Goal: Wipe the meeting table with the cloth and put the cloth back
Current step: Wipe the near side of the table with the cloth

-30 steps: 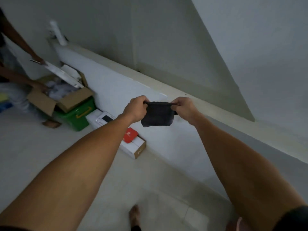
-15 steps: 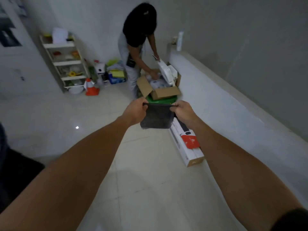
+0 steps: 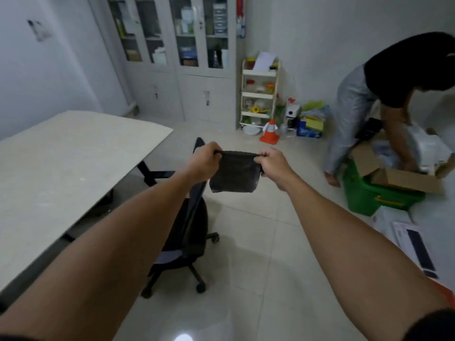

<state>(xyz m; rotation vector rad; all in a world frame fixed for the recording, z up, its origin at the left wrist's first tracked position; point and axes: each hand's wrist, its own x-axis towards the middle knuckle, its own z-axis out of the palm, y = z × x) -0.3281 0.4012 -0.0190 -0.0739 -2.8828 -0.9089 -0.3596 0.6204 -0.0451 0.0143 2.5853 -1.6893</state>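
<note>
Cloth: dark, hangs in the air in front of you at arm's length, stretched by its top edge between both hands, lower part loose. It touches nothing else. Left hand pinches the top left corner, fingers curled round the edge; right hand pinches the top right corner the same way. Both arms extended.

Change: a second ago the cloth was held in just this grip, but against a white ledge and wall; half a second ago against open floor with the box and the other person straight ahead. Now the table has come into view on your left, and the other person has slid to the far right. Your grip has not changed; your heading has. Judgement: you have turned toward the table with the cloth ready, so wiping has not begun and the approach is under way.

Table: pale top, faint specks on it, well apart from the cloth, lower left of it. Chair, black, on castors, stands on the floor below the cloth, just beside the table's near edge. You will likely need to step round it.

Further out: a person bends over a box on a green bin. Cabinet, shelf rack and cone stand along the far wall.
</note>
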